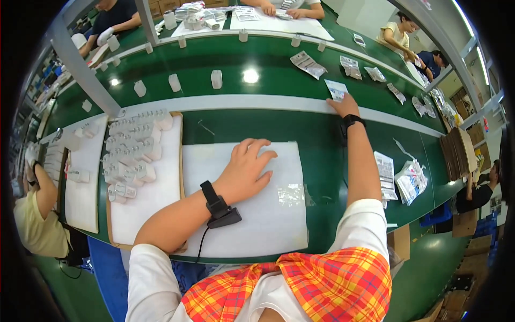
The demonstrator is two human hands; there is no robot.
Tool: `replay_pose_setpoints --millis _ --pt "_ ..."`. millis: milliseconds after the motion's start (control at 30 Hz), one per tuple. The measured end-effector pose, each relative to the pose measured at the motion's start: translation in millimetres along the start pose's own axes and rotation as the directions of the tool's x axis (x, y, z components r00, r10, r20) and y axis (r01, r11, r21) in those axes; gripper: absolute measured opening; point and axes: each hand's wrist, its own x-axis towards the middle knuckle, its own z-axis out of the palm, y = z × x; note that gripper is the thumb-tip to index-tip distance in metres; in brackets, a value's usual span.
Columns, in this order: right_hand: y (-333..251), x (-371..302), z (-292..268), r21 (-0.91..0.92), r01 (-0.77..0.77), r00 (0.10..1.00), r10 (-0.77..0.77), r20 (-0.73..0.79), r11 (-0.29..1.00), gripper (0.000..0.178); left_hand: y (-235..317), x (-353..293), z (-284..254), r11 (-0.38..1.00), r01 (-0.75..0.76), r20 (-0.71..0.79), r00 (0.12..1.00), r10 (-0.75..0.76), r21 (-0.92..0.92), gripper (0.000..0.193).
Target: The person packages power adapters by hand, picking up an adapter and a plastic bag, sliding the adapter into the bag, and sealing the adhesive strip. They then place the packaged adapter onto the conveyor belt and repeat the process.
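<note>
My left hand (248,169) hovers over or rests on a white mat (241,225), fingers spread and holding nothing. Stretched out to the far right, my right hand (346,105) has its thumb and fingers at the near edge of a small white and blue packet (336,89) over the green conveyor belt. Left of the mat, a white board (145,214) carries rows of white plug-in chargers (131,142) with their prongs showing. By my right forearm lie a stack of printed packets (385,172) and a heap of white plastic packets (411,180).
Several silver packets (308,64) lie along the right of the belt, and white chargers (216,79) stand on its left. A pale rail (257,102) edges the belt. Metal posts (88,64) rise at the left. Co-workers sit around; brown cardboard sheets (457,155) are stacked at right.
</note>
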Motion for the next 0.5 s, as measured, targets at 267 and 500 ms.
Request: replay_pose_setpoints --millis 267,500 --pt "-12.1 34.6 2.4 -0.382 0.033 0.827 0.189 0.529 0.924 0.033 -2.2 -5.6 -1.4 0.999 0.049 0.055 0.997 -0.05 0.024 0.043" --pt "-77.2 19.0 -35.7 0.386 -0.143 0.925 -0.016 0.381 0.911 0.022 0.3 -5.4 -5.4 0.994 0.107 0.016 0.994 -0.107 0.021 0.043"
